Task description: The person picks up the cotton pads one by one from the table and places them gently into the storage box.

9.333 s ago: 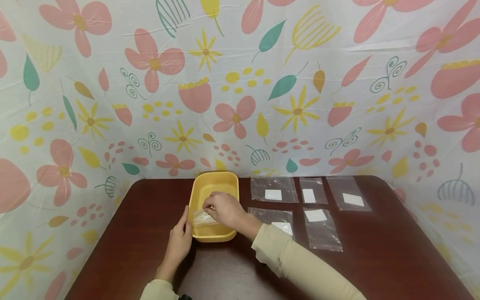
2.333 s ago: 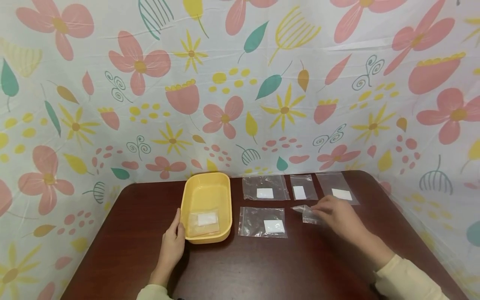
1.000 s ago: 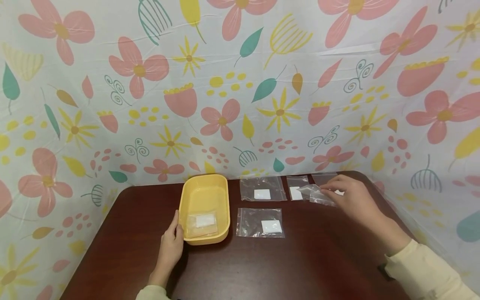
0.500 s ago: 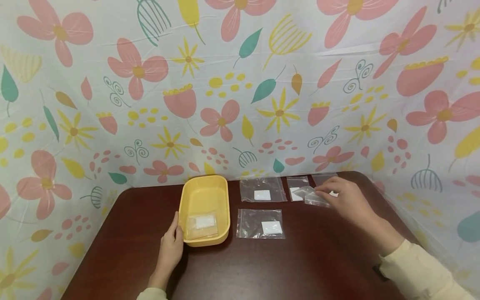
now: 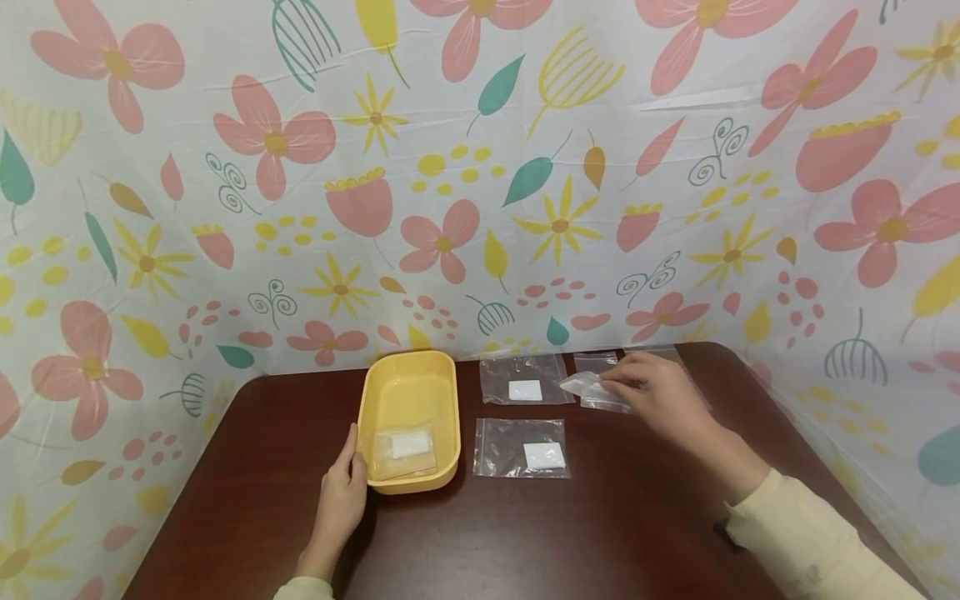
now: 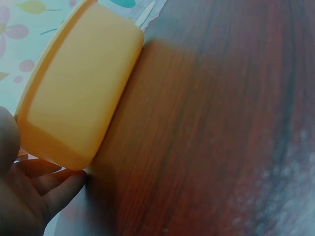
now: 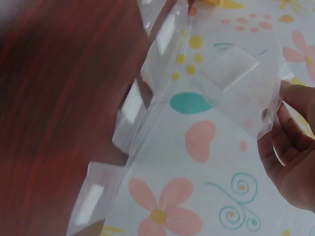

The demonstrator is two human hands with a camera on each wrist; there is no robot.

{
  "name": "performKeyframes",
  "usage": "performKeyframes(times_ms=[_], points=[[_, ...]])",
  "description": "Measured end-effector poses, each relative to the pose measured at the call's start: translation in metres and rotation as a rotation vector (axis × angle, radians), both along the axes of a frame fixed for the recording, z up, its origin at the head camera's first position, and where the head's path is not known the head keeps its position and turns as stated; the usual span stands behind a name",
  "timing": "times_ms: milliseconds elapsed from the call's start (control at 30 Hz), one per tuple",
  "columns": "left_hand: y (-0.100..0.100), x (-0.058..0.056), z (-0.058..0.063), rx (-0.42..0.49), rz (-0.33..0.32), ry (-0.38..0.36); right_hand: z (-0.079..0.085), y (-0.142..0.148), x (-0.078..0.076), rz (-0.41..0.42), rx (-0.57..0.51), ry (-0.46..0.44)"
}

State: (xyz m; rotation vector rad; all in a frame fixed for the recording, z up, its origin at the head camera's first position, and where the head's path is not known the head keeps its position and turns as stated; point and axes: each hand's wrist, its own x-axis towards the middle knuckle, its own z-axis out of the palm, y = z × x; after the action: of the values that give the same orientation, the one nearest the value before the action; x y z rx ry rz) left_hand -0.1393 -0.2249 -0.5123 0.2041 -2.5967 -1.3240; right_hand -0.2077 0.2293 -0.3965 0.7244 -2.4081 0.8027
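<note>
My right hand pinches the edge of a clear zip bag with a white rectangular piece inside. It hangs over the back row, partly covering a small zip bag and another bag to its right. On the left, my left hand holds a yellow tray by its near left corner, thumb by the rim and fingers against the outer wall in the left wrist view. Inside the tray's near end lies a bag with a white piece.
Two larger zip bags, one at the back and one nearer, lie flat right of the tray, each with a white piece. Everything stands on a dark red-brown table. A flowered cloth rises behind its back edge.
My right hand took the bag from the front row's right spot, lifted it towards the back row and has moved left with it. My left hand stays at the tray.
</note>
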Motion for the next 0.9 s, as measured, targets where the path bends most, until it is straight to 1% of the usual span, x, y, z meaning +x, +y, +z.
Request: performKeyframes(times_ms=[333,533,667,900], points=[[0.0,0.0,-0.001,0.017,0.001,0.004,0.002,-0.032,-0.011,0.06,-0.005,-0.046],[-0.001,-0.001,-0.003,0.013,0.001,0.024,0.004,-0.055,-0.013,0.087,-0.011,-0.099],[-0.001,-0.003,-0.003,0.004,-0.002,0.041,0.005,-0.072,-0.015,0.126,-0.009,-0.098],[-0.001,-0.002,-0.004,0.02,0.012,-0.004,0.001,-0.1,-0.02,0.166,0.025,-0.083]])
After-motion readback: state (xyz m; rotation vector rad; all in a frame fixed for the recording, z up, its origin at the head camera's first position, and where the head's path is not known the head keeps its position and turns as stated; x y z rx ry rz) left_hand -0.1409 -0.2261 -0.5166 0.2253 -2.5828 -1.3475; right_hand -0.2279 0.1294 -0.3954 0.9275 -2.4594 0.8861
